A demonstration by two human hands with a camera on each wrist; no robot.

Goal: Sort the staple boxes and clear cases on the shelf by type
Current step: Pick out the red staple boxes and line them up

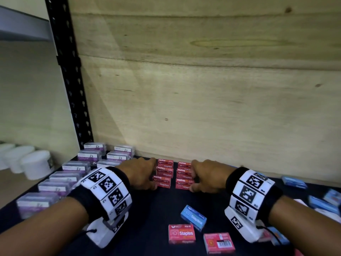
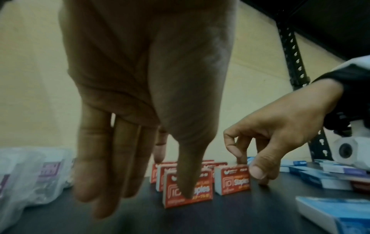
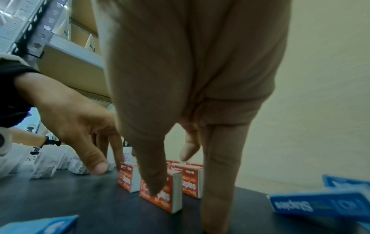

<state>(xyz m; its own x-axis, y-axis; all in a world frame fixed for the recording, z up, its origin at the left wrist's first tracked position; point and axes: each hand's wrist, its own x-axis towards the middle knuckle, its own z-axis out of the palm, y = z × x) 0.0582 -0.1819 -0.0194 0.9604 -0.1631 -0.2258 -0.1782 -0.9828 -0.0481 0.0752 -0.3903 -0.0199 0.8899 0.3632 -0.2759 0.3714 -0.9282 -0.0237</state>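
Between my two hands stand the red staple boxes (image 1: 174, 174) in two short rows on the shelf (image 1: 151, 209) — left hand (image 1: 141, 173) flat-fingered against one flank, right hand (image 1: 204, 177) curled, touching the other. Small, stiff, dense cartons; squeezing the long faces should shift them without toppling.

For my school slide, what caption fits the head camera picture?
Two hands, left hand and right hand, line up red staple boxes on a black shelf.
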